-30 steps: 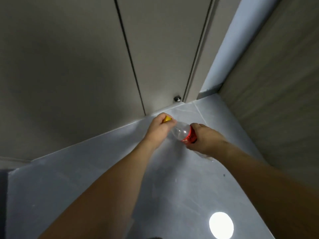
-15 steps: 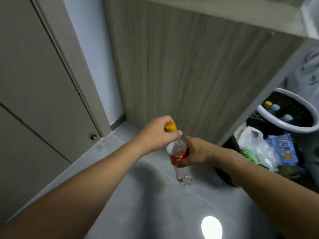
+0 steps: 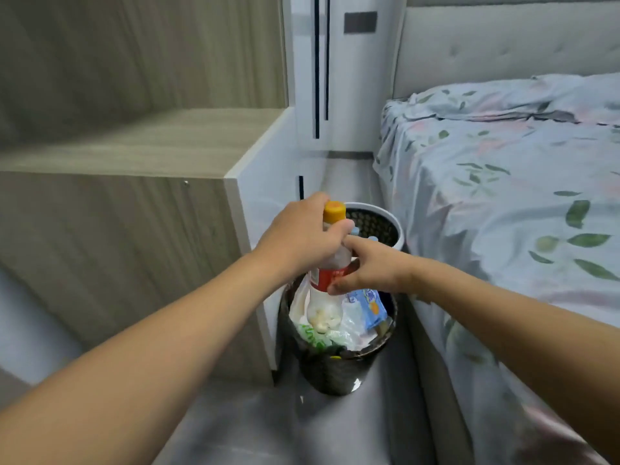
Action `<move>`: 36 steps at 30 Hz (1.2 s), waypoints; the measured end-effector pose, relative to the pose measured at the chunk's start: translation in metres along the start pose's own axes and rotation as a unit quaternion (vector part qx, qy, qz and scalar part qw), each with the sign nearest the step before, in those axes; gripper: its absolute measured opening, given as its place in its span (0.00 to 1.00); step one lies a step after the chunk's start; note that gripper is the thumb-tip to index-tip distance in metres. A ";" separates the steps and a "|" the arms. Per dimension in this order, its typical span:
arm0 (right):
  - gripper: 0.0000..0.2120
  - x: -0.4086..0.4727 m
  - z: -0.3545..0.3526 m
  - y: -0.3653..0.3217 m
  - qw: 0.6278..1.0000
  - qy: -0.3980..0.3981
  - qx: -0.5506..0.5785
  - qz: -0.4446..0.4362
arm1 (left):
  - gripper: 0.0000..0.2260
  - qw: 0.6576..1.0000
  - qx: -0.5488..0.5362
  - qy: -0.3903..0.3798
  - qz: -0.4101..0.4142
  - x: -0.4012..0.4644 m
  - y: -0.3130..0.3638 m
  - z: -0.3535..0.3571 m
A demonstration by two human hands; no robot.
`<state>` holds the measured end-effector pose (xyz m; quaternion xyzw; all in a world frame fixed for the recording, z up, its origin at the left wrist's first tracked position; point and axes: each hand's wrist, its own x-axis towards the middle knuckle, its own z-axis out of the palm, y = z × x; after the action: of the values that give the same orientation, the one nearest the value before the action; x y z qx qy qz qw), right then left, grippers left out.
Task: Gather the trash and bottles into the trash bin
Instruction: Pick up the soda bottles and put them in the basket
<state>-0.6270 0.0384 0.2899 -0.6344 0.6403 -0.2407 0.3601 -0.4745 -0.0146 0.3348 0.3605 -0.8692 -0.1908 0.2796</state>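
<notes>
A clear plastic bottle [image 3: 330, 280] with an orange cap [image 3: 334, 210] and a red label is held upright directly over the dark bin [image 3: 335, 370], gripped round the neck by the left hand [image 3: 302, 238] and pinched at the label by the right hand [image 3: 370, 271]. The bin, a dark round container with a glossy liner, is seen heaped with crinkled white and green bags [image 3: 322, 333] and a blue packet [image 3: 369, 305]. Because the heap is soft and reaches the rim, a smooth, light bottle could be tipped off it and rolled onto the grey floor [image 3: 251, 431] if released upright. Behind, a white-rimmed mesh bin [image 3: 396, 226] holding more bottles is set between a wood-grain cabinet [image 3: 117, 229] and a bed [image 3: 503, 196] under leaf-patterned cloth.
</notes>
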 end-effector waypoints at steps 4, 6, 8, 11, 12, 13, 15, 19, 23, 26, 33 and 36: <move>0.32 0.022 -0.045 0.024 0.997 0.073 -0.007 -0.011 | 0.13 0.999 0.021 0.027 0.013 0.059 0.017 0.020; 0.34 0.036 -0.060 0.037 0.994 0.111 -0.015 -0.015 | 0.13 0.999 0.035 0.030 0.010 0.084 0.018 0.034; 0.30 0.053 -0.073 0.051 0.991 0.132 -0.034 -0.007 | 0.13 0.998 0.046 0.033 0.013 0.107 0.015 0.049; 0.26 0.080 -0.094 0.071 0.985 0.155 -0.082 0.001 | 0.13 0.997 0.060 0.040 0.017 0.140 0.008 0.070; 0.26 0.089 -0.100 0.077 0.983 0.159 -0.095 0.006 | 0.13 0.997 0.065 0.041 0.016 0.151 0.005 0.076; 0.26 0.097 -0.106 0.084 0.982 0.158 -0.103 0.010 | 0.13 0.997 0.069 0.039 0.012 0.161 0.002 0.084; 0.27 0.112 -0.114 0.097 0.979 0.152 -0.133 0.025 | 0.12 0.997 0.077 0.027 -0.003 0.179 -0.008 0.100; 0.23 0.134 -0.120 0.134 0.965 0.140 -0.216 0.057 | 0.13 0.993 0.110 -0.019 -0.031 0.207 -0.035 0.137; 0.25 0.145 -0.105 0.176 0.947 0.052 -0.279 0.151 | 0.10 0.984 0.126 -0.102 -0.070 0.224 -0.070 0.175; 0.26 0.147 -0.081 0.189 0.903 -0.074 -0.365 0.212 | 0.10 0.973 0.127 -0.165 -0.096 0.226 -0.092 0.203; 0.26 0.159 -0.078 0.195 0.880 -0.113 -0.408 0.216 | 0.10 0.946 0.147 -0.265 -0.112 0.223 -0.131 0.261; 0.25 0.163 -0.077 0.199 0.875 -0.124 -0.417 0.212 | 0.10 0.936 0.155 -0.295 -0.112 0.221 -0.142 0.274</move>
<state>-0.8030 -0.1182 0.1605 -0.5996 0.7504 0.2109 0.1814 -0.7002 -0.2359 0.1244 0.4221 -0.8851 -0.1822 -0.0722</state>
